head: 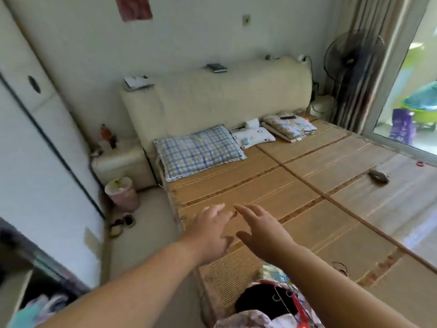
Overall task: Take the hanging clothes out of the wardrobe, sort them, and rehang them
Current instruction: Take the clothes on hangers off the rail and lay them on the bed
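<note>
Straw mat [307, 185] under both hands, covering the bed. Left hand [210, 230] and right hand [262, 230] reach out side by side over the mat's near left part, fingers straight and spread, nothing held in either. They are close together, fingertips pointing far.

Pile of clothes [267, 311] lies on the mat's near edge, behind the hands and toward the person, just left of the right forearm. A red hanger [298, 306] and a wire hook [276, 297] show on the pile. The bottom edge cuts the pile off, so its long axis can't be told.

Judgement: the right hand is nearer; either must draw back and down to reach the pile. Wardrobe [35, 162] stands far left of the pile, beyond the left arm, so rehanging means a leftward carry.
</note>
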`<state>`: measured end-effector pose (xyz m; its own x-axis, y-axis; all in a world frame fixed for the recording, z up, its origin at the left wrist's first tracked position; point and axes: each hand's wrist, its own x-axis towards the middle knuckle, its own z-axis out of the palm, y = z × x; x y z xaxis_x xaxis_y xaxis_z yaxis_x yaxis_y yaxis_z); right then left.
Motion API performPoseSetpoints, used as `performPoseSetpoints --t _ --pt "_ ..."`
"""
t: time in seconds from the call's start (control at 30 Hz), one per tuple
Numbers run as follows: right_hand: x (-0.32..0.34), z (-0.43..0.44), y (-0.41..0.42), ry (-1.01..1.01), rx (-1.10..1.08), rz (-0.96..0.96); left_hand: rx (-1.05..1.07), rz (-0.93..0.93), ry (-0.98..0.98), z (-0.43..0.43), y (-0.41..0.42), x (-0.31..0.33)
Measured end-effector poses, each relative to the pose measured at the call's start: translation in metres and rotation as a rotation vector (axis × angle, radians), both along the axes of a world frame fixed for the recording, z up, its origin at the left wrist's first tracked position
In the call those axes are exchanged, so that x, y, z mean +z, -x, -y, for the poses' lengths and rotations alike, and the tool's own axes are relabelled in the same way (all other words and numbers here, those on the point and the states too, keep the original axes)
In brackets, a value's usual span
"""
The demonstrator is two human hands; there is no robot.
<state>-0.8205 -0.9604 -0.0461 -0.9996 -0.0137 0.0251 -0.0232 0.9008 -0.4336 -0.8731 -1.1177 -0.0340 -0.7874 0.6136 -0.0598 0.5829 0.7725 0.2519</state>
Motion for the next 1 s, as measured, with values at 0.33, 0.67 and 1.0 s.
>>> performPoseSetpoints --t 0.33,0.67,1.0 --pt "0.137 0.230 0.068 -0.094 0.503 -0.309 0.475 -0.422 0.084 0.249 -0.024 0.135" --pt "0.234 0.427 0.071 0.072 0.851 -0.592 0.871 -0.716 0.114 0.396 -0.084 0.233" --pt "0.323 0.558 0.097 0.334 1.226 -0.800 1.280 -1.082 0.398 0.457 -0.122 0.324"
